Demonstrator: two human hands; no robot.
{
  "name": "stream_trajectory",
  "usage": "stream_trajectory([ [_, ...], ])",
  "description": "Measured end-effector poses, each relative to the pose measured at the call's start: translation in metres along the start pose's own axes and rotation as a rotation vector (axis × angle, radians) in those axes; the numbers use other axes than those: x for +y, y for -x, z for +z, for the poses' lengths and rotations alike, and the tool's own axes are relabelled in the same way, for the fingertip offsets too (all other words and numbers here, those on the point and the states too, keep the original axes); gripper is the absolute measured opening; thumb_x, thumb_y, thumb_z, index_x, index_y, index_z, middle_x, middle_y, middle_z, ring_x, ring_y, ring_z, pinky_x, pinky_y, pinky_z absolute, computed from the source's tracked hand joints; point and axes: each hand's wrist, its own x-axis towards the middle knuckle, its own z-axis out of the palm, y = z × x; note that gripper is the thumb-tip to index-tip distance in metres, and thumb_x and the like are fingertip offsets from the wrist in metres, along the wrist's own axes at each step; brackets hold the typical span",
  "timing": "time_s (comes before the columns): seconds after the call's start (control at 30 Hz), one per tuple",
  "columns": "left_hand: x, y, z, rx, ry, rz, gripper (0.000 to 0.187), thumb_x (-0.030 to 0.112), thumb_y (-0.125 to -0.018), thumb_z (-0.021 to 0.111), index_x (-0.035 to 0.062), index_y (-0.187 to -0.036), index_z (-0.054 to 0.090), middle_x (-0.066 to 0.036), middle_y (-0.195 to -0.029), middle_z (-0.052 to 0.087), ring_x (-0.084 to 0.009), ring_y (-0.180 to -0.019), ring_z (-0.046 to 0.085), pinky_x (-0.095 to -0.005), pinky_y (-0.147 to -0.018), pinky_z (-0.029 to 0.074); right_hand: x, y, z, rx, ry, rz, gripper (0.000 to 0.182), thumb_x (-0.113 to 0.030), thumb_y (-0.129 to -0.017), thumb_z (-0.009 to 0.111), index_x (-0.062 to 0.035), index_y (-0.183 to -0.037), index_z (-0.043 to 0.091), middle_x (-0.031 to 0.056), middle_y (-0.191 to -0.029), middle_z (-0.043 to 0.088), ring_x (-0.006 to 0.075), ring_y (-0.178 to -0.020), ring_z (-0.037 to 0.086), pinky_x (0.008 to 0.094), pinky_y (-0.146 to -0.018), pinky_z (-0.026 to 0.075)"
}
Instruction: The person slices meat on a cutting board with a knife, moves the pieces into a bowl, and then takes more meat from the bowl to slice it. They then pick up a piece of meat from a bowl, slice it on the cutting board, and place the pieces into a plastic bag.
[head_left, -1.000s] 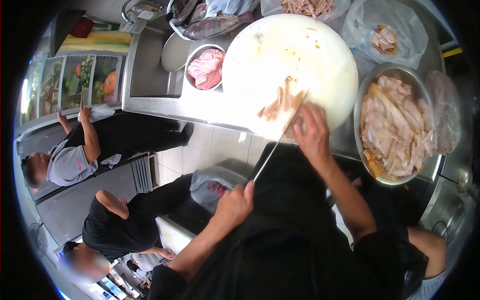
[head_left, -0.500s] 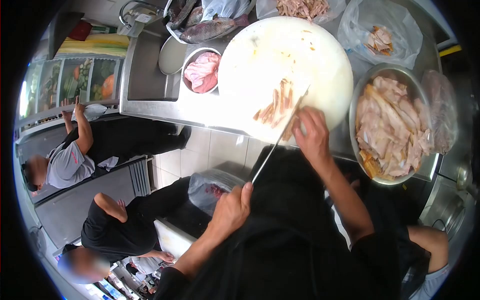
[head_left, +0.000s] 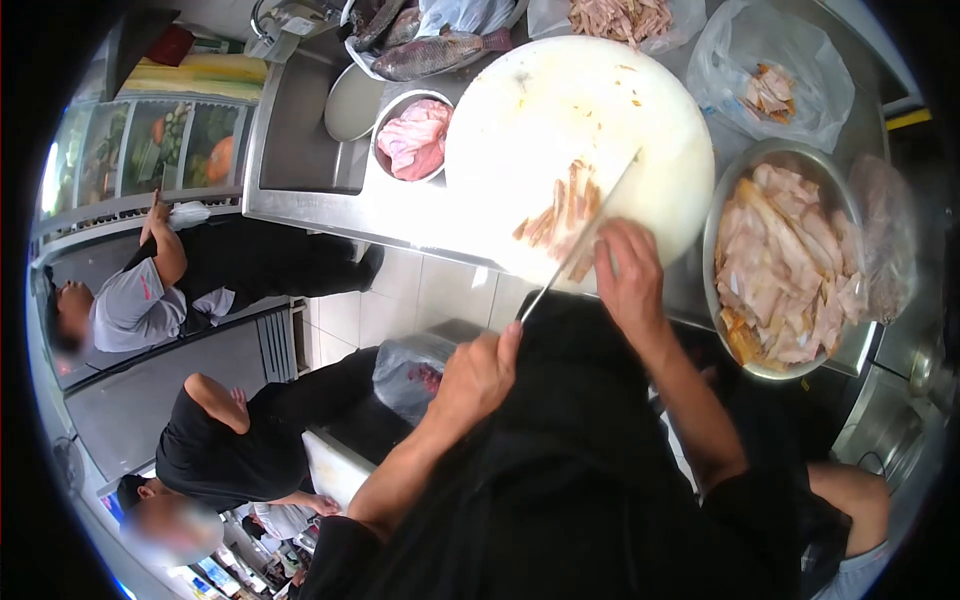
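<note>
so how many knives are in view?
1 knife, in the left hand, blade over the white cutting board beside the meat strips. Others may be hidden.

In view, a tap (head_left: 262, 28) rises above the sink (head_left: 305, 145), and a pale round container (head_left: 353, 104) sits at the sink's right side. Just right of the sink, a bowl (head_left: 380, 161) holds pink raw meat (head_left: 415, 138). Up and right of the sink lie whole fish (head_left: 435, 56). Left of the sink, a glass-fronted cabinet (head_left: 123, 150) shows 1 orange round item (head_left: 220, 158). Below the sink appear 1 person in grey (head_left: 140, 305) and 1 person in black (head_left: 225, 445).
</note>
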Motion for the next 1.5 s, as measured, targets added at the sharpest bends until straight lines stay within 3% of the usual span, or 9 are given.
stream_trajectory([
  [0.3,-0.007,0.045,-0.017,-0.058,-0.015,-0.077,0.052,0.039,-0.109,0.047,-0.0052,-0.085,0.062,-0.037,-0.078,0.063,-0.0582,-0.082,0.061,-0.0624,-0.073,0.047,-0.001,0.002,0.0,0.04,-0.004,0.004,0.021,0.004,-0.081,0.07,0.0061,-0.102,0.067,0.0219,-0.107,0.066,0.0396,-0.1,0.063,0.0453,-0.086,0.054],
  [0.53,-0.019,0.072,-0.022,-0.153,-0.084,-0.207,0.053,0.04,-0.108,0.047,-0.0036,-0.083,0.064,-0.037,-0.079,0.064,-0.0586,-0.081,0.062,-0.0625,-0.074,0.049,0.002,0.006,0.008,0.061,0.063,0.007,0.026,0.003,-0.078,0.07,0.0025,-0.103,0.065,0.0169,-0.11,0.064,0.0367,-0.103,0.062,0.0441,-0.089,0.054],
  [0.73,-0.02,0.021,0.01,-0.036,-0.074,-0.027,0.056,0.041,-0.108,0.047,-0.004,-0.082,0.066,-0.038,-0.08,0.064,-0.0591,-0.082,0.062,-0.0622,-0.077,0.05,0.004,0.005,0.008,0.033,0.032,0.004,0.023,0.004,-0.08,0.07,0.002,-0.102,0.066,0.0159,-0.11,0.065,0.0357,-0.104,0.063,0.0439,-0.089,0.054],
  [0.83,0.008,0.005,-0.009,-0.082,-0.054,-0.082,0.055,0.041,-0.108,0.047,-0.0052,-0.084,0.066,-0.038,-0.081,0.063,-0.0589,-0.083,0.061,-0.0626,-0.076,0.049,0.003,0.002,-0.001,-0.001,0.003,0.004,0.02,0.004,-0.082,0.071,0.0023,-0.102,0.066,0.0158,-0.109,0.065,0.0355,-0.104,0.062,0.0436,-0.089,0.054],
  [0.93,0.008,0.013,-0.016,0.014,0.038,-0.025,0.056,0.041,-0.109,0.047,-0.0061,-0.083,0.064,-0.038,-0.08,0.063,-0.0587,-0.082,0.061,-0.0629,-0.074,0.048,0.002,0.003,-0.008,-0.011,-0.017,0.036,0.02,0.003,-0.083,0.071,0.0027,-0.102,0.067,0.0157,-0.109,0.065,0.0352,-0.104,0.062,0.0433,-0.089,0.053],
  [1.3,-0.01,0.067,-0.027,-0.105,-0.077,-0.119,0.056,0.042,-0.108,0.047,-0.0052,-0.081,0.062,-0.037,-0.076,0.063,-0.0578,-0.077,0.062,-0.0613,-0.072,0.05,0.001,0.004,-0.005,0.023,-0.002,0.037,0.022,0.003,-0.08,0.069,0.0032,-0.102,0.067,0.0165,-0.108,0.066,0.0356,-0.104,0.063,0.0433,-0.09,0.053],
  [1.5,-0.025,0.046,-0.003,-0.074,-0.085,-0.075,0.058,0.042,-0.108,0.048,-0.0054,-0.079,0.065,-0.037,-0.077,0.064,-0.0577,-0.077,0.063,-0.0613,-0.073,0.051,0.004,0.004,-0.002,0.001,-0.021,0.029,0.02,0.005,-0.081,0.066,0.003,-0.101,0.067,0.0177,-0.105,0.067,0.0366,-0.101,0.063,0.0436,-0.09,0.053],
])
